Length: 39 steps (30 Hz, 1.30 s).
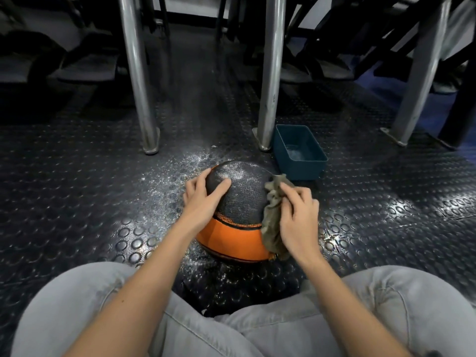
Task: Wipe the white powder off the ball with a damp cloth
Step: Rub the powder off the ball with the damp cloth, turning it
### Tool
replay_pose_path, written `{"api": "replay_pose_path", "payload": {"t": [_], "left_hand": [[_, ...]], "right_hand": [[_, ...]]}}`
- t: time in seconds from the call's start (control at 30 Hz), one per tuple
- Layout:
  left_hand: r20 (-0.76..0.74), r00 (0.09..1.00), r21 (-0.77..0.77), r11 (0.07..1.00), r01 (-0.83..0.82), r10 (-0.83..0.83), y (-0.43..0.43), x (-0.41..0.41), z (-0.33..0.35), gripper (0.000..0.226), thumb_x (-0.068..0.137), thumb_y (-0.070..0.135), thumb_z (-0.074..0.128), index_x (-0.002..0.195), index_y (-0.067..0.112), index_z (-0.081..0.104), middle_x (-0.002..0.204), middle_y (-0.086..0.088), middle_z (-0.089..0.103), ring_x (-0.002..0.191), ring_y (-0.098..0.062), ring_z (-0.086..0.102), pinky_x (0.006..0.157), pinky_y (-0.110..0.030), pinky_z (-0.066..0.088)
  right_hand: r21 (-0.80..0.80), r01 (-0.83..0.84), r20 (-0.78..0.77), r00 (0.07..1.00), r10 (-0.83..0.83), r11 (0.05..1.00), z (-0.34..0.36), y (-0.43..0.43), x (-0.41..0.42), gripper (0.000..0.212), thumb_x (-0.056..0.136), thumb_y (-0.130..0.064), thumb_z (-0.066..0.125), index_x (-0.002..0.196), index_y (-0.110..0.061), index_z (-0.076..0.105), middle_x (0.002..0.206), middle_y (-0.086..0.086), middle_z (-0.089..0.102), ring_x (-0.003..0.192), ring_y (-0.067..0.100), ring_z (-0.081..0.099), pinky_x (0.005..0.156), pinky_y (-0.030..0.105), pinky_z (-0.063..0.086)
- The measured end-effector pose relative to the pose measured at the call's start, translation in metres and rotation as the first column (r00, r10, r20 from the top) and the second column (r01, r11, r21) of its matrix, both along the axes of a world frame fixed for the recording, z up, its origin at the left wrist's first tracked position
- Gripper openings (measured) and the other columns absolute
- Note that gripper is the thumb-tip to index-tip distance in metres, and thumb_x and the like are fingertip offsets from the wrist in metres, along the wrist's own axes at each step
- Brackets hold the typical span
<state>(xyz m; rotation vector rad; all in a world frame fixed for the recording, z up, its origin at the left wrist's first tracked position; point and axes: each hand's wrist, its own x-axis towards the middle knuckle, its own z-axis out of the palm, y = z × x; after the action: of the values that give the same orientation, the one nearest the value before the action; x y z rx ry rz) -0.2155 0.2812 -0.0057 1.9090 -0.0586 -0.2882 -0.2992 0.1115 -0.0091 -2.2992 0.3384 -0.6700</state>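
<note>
I am laying my left hand point(203, 198) over the ball's point(240, 210) upper left side, fingers spread and flat against it, closed round nothing. I judge this is keeping it from rolling while I rub. The ball is sitting near the middle of the studded floor point(77, 176), just ahead of my knees. White powder point(231, 172) is dusting its dark top panel, so the wiping looks far from done. On the ball's right side my right hand point(297, 215) is bunching the cloth point(273, 217) and pressing it to the surface, fingers curled on the fabric. Just beyond, toward the floor's far right, a tub point(304, 171) is holding a little water, probably kept close for re-wetting.
</note>
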Motion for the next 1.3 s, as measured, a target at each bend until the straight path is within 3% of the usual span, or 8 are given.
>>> {"api": "replay_pose_path", "payload": {"t": [0.13, 0.27, 0.37, 0.6, 0.8, 1.03, 1.17, 1.3], "left_hand": [[0.052, 0.999, 0.042, 0.999, 0.001, -0.004, 0.000, -0.003, 0.000, 0.066, 0.086, 0.060, 0.050, 0.144, 0.038, 0.027, 0.140, 0.006, 0.022, 0.137, -0.019, 0.013, 0.112, -0.043, 0.015], [0.052, 0.997, 0.035, 0.998, 0.054, -0.056, -0.008, -0.007, 0.004, 0.078, 0.076, 0.071, 0.052, 0.143, 0.039, 0.028, 0.139, 0.008, 0.022, 0.136, -0.018, 0.015, 0.113, -0.045, 0.016], [0.105, 0.993, 0.114, 0.993, 0.038, -0.050, -0.020, -0.012, 0.005, 0.087, 0.070, 0.081, 0.046, 0.144, 0.038, 0.028, 0.144, 0.006, 0.022, 0.136, -0.019, 0.016, 0.114, -0.048, 0.017], [0.184, 0.982, 0.263, 0.965, -0.011, -0.039, -0.033, -0.013, 0.007, 0.067, 0.089, 0.065, 0.039, 0.147, 0.037, 0.024, 0.148, 0.001, 0.022, 0.138, -0.022, 0.016, 0.114, -0.047, 0.015], [0.294, 0.932, 0.362, 0.927, 0.097, -0.213, -0.029, -0.010, 0.011, 0.068, 0.085, 0.065, 0.044, 0.145, 0.048, 0.017, 0.156, 0.010, -0.007, 0.143, -0.014, -0.014, 0.114, -0.048, -0.009], [0.211, 0.866, 0.401, 0.848, 0.347, -0.454, -0.022, -0.009, 0.010, 0.118, 0.040, 0.080, 0.061, 0.135, 0.061, -0.007, 0.149, 0.032, -0.013, 0.137, 0.005, -0.011, 0.115, -0.043, -0.006], [0.239, 0.891, 0.393, 0.878, 0.275, -0.386, -0.027, -0.012, 0.010, 0.127, 0.039, 0.077, 0.063, 0.145, 0.049, -0.001, 0.151, 0.029, -0.009, 0.138, 0.005, -0.007, 0.116, -0.041, -0.004], [0.235, 0.900, 0.338, 0.899, 0.279, -0.367, -0.021, -0.009, 0.008, 0.129, 0.031, 0.082, 0.057, 0.144, 0.050, 0.003, 0.148, 0.033, -0.004, 0.139, 0.002, -0.002, 0.118, -0.044, 0.001]], "right_hand": [[-0.274, -0.149, 0.158, 0.968, 0.197, 0.950, 0.009, 0.008, 0.003, 0.035, 0.093, -0.016, 0.047, 0.124, -0.021, 0.061, 0.113, -0.007, 0.059, 0.099, 0.013, 0.041, 0.085, 0.013, 0.031], [-0.083, -0.143, -0.016, 0.990, 0.142, 0.986, 0.020, -0.031, 0.030, 0.032, 0.093, -0.006, 0.051, 0.119, -0.019, 0.063, 0.115, -0.002, 0.062, 0.107, 0.019, 0.052, 0.085, 0.000, 0.026], [0.122, -0.074, -0.179, 0.979, 0.095, 0.990, 0.027, -0.050, 0.038, 0.031, 0.095, -0.006, 0.049, 0.118, -0.019, 0.063, 0.118, 0.001, 0.062, 0.115, 0.018, 0.053, 0.091, 0.014, 0.033], [-0.100, -0.128, 0.012, 0.991, 0.130, 0.987, 0.027, -0.010, 0.004, 0.029, 0.091, -0.008, 0.057, 0.111, -0.027, 0.067, 0.104, -0.011, 0.056, 0.097, 0.013, 0.042, 0.083, -0.001, 0.021], [0.082, -0.187, -0.117, 0.974, 0.196, 0.979, 0.039, -0.050, 0.040, 0.028, 0.092, -0.004, 0.054, 0.110, -0.022, 0.067, 0.106, -0.008, 0.060, 0.105, 0.007, 0.052, 0.086, -0.001, 0.030], [0.229, -0.192, -0.145, 0.963, 0.228, 0.954, 0.035, -0.069, 0.060, 0.031, 0.092, -0.002, 0.053, 0.109, -0.025, 0.065, 0.110, -0.006, 0.063, 0.107, 0.007, 0.056, 0.091, 0.013, 0.042], [0.032, -0.041, -0.112, 0.993, 0.045, 0.999, 0.026, -0.050, 0.050, 0.030, 0.094, -0.005, 0.048, 0.115, -0.020, 0.065, 0.117, -0.001, 0.062, 0.111, 0.017, 0.053, 0.090, 0.019, 0.035], [-0.268, -0.314, -0.018, 0.947, 0.322, 0.911, 0.032, -0.031, 0.025, 0.030, 0.090, -0.007, 0.053, 0.111, -0.024, 0.067, 0.106, -0.014, 0.057, 0.095, 0.016, 0.046, 0.087, 0.009, 0.028]]}}
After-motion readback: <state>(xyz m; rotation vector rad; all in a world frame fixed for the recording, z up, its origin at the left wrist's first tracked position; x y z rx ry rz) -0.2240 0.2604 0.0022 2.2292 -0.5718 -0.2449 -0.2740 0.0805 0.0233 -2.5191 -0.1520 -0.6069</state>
